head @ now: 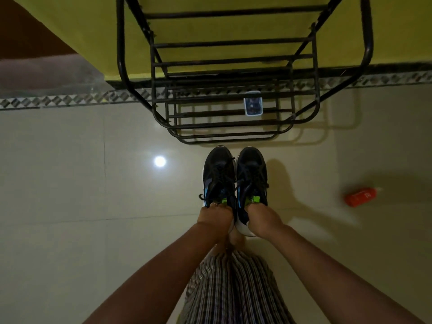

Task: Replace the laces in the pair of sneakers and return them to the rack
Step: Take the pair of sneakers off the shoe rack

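Two black sneakers with blue stripes, green tongue tabs and black laces hang side by side above the floor, toes pointing at the rack. My left hand [216,216] grips the left sneaker [218,176] at its heel opening. My right hand [263,218] grips the right sneaker [252,176] the same way. The black metal shoe rack [224,106] stands just beyond the toes, against a yellow wall, and its tiers hold no shoes.
A small clear box [253,106] with dark contents lies under the rack's lower bars. An orange packet [360,197] lies on the glossy tiled floor to the right. My striped garment [233,291] fills the bottom centre.
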